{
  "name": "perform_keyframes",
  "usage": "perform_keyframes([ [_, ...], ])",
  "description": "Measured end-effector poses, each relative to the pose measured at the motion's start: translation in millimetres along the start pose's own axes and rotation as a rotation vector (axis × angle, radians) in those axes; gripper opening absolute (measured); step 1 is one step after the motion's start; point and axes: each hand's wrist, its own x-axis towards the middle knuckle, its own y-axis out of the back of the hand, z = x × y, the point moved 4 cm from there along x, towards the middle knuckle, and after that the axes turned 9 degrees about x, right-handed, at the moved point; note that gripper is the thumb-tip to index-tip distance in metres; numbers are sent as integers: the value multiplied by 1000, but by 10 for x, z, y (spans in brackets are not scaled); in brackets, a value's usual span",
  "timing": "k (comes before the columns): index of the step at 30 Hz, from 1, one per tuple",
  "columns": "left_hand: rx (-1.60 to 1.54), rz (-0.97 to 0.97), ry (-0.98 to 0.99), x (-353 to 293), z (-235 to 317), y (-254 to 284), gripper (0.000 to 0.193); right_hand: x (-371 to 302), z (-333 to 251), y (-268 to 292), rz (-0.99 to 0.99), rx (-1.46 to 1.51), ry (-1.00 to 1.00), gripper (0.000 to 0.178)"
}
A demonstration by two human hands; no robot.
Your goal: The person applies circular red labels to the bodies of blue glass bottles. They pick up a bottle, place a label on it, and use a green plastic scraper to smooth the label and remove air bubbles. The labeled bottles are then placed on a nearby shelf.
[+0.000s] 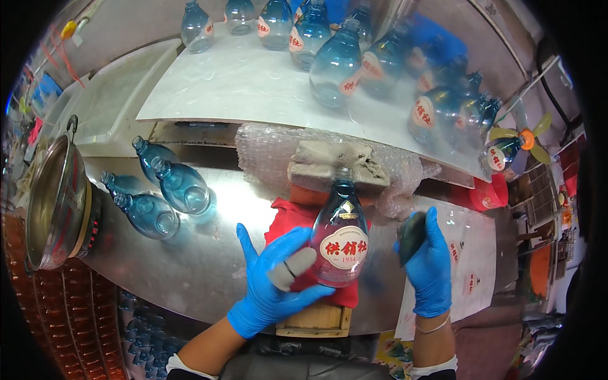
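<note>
A blue-tinted glass bottle (342,237) with a cream label and red lettering lies on a red cloth (282,218), its neck toward a folded beige cloth (339,161). My left hand (269,278), in a blue glove, holds the bottle's left side and base with some fingers, while another sticks out to the left. Grey bands (292,269) cover part of this hand's fingers. To the right of the bottle, apart from it, my blue-gloved right hand (429,266) grips a dark oval pad (413,238).
Several plain blue bottles (183,187) lie at left beside a metal pan (47,206). Labelled bottles (335,66) stand on the white-covered shelf (215,79). Bubble wrap (263,158) lies under its edge. A label sheet (472,253) is at right, below a small fan (527,138).
</note>
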Motion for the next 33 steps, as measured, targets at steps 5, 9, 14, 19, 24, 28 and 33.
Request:
perform_keyframes([
  [5,-819,34,305,181,-116,-144,70,-139,288,-112,-171,-235,-251,25],
  [9,-785,-16,328,282,-47,-245,64,-179,374,-232,-192,-460,-179,22],
  [14,-993,-90,524,203,-72,-248,59,-74,450,-148,-287,-350,-207,22],
  [19,-808,-70,460,174,-82,-175,64,-66,502,-55,-333,-266,-229,19],
  [24,402,-158,-27,231,412,122,70,-117,497,64,-213,-106,-329,30],
  [28,544,-210,-31,190,559,105,50,-110,542,120,51,85,-430,33],
  [33,446,-252,-158,239,513,202,65,-114,449,93,-5,-109,-306,31],
])
